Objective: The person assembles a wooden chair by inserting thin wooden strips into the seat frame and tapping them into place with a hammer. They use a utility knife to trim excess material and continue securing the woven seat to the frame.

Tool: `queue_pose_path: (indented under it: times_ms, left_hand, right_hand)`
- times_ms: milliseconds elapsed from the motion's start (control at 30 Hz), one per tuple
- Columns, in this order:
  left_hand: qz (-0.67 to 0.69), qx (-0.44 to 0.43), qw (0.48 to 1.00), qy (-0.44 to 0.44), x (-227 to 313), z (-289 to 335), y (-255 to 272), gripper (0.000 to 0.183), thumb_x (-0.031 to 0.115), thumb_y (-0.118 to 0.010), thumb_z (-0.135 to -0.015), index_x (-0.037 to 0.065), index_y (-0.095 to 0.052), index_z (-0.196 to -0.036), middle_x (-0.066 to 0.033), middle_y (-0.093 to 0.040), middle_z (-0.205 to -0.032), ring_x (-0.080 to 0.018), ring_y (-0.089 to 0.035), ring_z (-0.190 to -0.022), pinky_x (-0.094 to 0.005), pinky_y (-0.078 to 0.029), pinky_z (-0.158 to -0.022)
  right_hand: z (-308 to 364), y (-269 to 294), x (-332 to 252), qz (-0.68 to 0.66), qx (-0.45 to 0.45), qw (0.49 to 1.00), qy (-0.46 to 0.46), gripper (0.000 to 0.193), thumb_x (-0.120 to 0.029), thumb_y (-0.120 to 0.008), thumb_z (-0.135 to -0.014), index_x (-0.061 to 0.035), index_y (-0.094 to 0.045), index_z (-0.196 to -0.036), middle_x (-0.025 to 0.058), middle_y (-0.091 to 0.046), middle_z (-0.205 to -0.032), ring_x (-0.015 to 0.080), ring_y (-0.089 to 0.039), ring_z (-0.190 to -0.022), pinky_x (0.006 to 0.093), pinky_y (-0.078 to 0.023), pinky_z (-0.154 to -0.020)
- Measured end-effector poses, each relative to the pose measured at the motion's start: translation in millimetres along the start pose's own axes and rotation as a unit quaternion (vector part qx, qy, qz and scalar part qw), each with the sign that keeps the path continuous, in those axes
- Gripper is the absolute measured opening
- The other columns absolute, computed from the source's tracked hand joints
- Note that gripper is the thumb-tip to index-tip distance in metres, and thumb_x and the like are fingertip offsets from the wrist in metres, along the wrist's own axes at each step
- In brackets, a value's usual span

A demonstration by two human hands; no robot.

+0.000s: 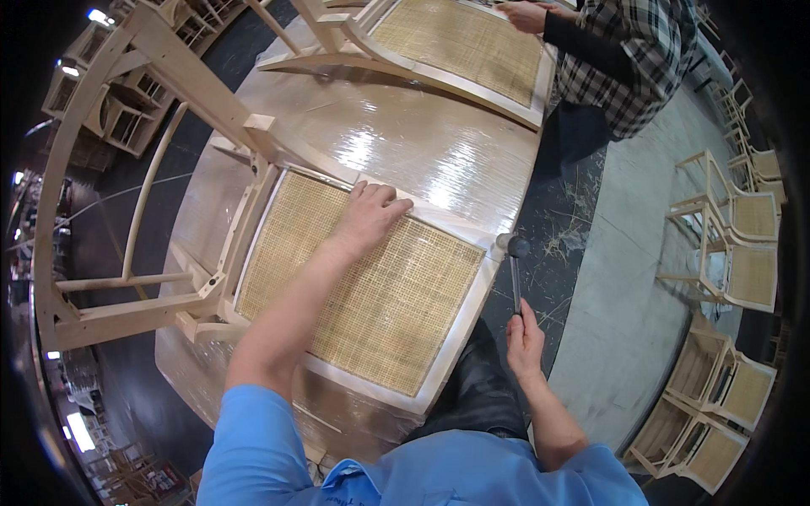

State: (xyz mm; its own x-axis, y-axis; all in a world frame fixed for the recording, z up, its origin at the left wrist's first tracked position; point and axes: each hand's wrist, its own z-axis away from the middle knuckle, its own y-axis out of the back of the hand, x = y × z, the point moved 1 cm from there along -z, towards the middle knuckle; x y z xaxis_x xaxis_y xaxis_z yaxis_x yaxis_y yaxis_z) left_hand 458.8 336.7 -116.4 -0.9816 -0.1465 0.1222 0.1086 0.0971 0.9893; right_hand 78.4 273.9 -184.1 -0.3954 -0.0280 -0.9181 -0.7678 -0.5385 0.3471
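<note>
A pale wooden chair lies on its back on a wrapped table, its woven cane panel [371, 287] facing up within a light frame. My left hand [375, 215] rests on the panel's far edge, its bent fingers and thumb apart on the rim; what lies beneath the fingertips is hidden. A thin strip [316, 175] runs along that edge, left of my fingers. My right hand [525, 341] grips the handle of a mallet [517, 278] held upright. Its dark, round head is at the panel's far right corner, where I cannot tell if it touches the frame.
A co-worker in a plaid shirt [624, 76] stands at the far right beside another chair with a cane panel [460, 51]. The table [337, 110] is covered in shiny plastic film. Several chairs [751, 219] stand along the right; more wooden frames [122, 118] are at the far left.
</note>
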Motion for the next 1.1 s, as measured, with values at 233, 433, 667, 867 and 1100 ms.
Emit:
queue_pose_path:
  times_ms: [233,433,667,867,1100]
  left_hand:
    - [0.000,-0.014,0.993,-0.117,-1,-10,-7,0.044,0.007,-0.060,-0.088,0.032,-0.068,-0.124,-0.0041,-0.058,-0.106,-0.0223,-0.060,-0.099,-0.0366,-0.050,-0.091]
    - [-0.012,-0.057,0.989,-0.134,-6,-9,-14,0.048,0.008,-0.062,-0.086,0.034,-0.068,-0.125,-0.0044,-0.056,-0.099,-0.0214,-0.064,-0.087,-0.0351,-0.056,-0.074]
    - [-0.011,-0.140,0.984,-0.108,-11,-12,-10,0.055,0.003,-0.062,-0.083,0.033,-0.066,-0.128,-0.0037,-0.056,-0.101,-0.0215,-0.066,-0.090,-0.0358,-0.057,-0.073]
    - [0.017,-0.177,0.976,-0.125,-2,-34,-6,0.054,0.004,-0.061,-0.085,0.034,-0.064,-0.131,-0.0048,-0.057,-0.107,-0.0259,-0.068,-0.086,-0.0398,-0.058,-0.074]
    - [0.024,-0.191,0.977,-0.094,-16,-20,-2,0.057,0.004,-0.061,-0.084,0.036,-0.065,-0.131,-0.0029,-0.056,-0.105,-0.0242,-0.067,-0.083,-0.0386,-0.057,-0.074]
  right_hand:
    - [0,-11,15,0.026,-0.014,0.999,0.016,0.037,-0.013,-0.053,-0.104,-0.0008,-0.055,-0.139,0.0069,-0.060,-0.076,0.0135,-0.058,-0.067,0.0276,-0.049,-0.065]
    - [-9,-6,8,0.074,-0.030,0.997,0.018,0.036,-0.015,-0.053,-0.104,-0.0008,-0.055,-0.138,0.0098,-0.062,-0.078,0.0167,-0.060,-0.069,0.0294,-0.050,-0.068]
    - [-3,2,-30,-0.030,0.006,0.994,0.103,0.037,-0.018,-0.050,-0.106,-0.0011,-0.054,-0.138,0.0045,-0.059,-0.080,0.0107,-0.055,-0.064,0.0252,-0.047,-0.061]
    - [-19,-8,2,0.171,0.013,0.968,0.184,0.033,-0.016,-0.052,-0.105,-0.0031,-0.054,-0.135,0.0143,-0.061,-0.084,0.0205,-0.060,-0.064,0.0311,-0.050,-0.064]
    - [-13,-1,-63,-0.048,0.012,0.988,0.145,0.031,-0.019,-0.052,-0.106,-0.0033,-0.055,-0.133,0.0061,-0.057,-0.077,0.0108,-0.055,-0.064,0.0275,-0.047,-0.061]
